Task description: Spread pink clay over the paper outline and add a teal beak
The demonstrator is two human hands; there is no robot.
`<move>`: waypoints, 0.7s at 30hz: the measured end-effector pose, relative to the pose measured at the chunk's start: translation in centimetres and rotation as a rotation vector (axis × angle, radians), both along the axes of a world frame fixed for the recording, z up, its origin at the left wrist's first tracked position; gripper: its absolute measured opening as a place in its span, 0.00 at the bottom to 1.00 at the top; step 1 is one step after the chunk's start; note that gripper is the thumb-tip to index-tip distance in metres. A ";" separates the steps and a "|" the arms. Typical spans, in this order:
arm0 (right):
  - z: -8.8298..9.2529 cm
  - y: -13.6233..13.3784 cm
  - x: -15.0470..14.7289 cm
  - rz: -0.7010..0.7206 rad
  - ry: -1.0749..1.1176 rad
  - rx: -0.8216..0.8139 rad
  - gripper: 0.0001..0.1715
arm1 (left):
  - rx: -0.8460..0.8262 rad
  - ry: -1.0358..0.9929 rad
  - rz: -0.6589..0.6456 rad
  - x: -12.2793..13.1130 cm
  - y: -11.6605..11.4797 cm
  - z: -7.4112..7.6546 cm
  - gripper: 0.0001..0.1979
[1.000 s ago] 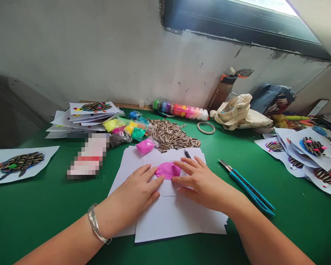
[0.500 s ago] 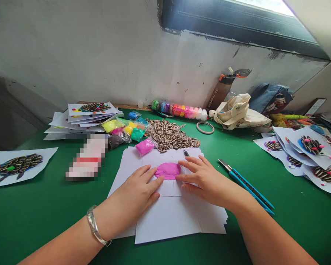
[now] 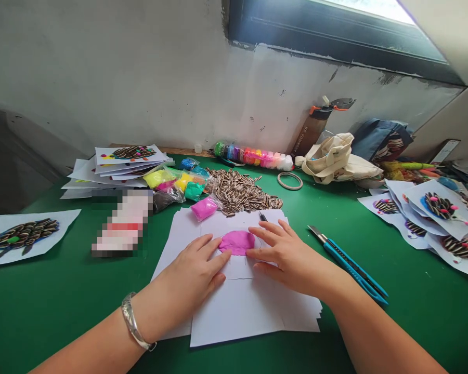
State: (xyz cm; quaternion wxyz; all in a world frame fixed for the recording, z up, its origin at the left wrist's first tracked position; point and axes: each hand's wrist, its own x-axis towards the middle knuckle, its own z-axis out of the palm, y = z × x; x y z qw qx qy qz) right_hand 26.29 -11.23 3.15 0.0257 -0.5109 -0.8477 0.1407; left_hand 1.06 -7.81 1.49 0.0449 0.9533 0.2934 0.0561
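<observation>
A flattened oval of pink modelling clay (image 3: pixel 237 243) lies on the top sheet of white paper (image 3: pixel 253 306), over a thin pencil drawing. My left hand (image 3: pixel 193 267) rests on the paper with fingers stretched, its fingertips touching the clay's left edge. From the other side, my right hand (image 3: pixel 283 254) has its fingers spread, with fingertips at the clay's right and lower right edge. Neither hand grips anything. A dark pen tip (image 3: pixel 262 216) pokes out behind my right fingers; the rest is hidden.
Sunflower seeds (image 3: pixel 244 192) are heaped behind the paper, beside a bag of pink clay (image 3: pixel 204 208) and other coloured bags. A blue utility knife (image 3: pixel 351 265) lies at right, near a tape ring (image 3: pixel 290 181). Seed pictures (image 3: pixel 440 205) and a bottle (image 3: pixel 312 127) stand farther off.
My right hand has shifted very slightly left along the clay's edge. My left hand stays at the clay's left edge, and the clay looks nearly the same.
</observation>
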 end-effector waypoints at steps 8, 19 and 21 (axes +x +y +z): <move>0.2 0.0 0.3 -0.004 0.038 -0.006 0.17 | -0.012 -0.065 0.015 -0.2 0.0 -0.7 0.18; 0.0 0.2 0.6 0.002 0.065 -0.026 0.17 | -0.024 -0.058 0.009 -0.2 0.0 -0.3 0.18; 0.0 0.3 1.0 -0.032 0.106 0.002 0.19 | -0.017 -0.028 0.006 -0.2 0.1 -0.3 0.19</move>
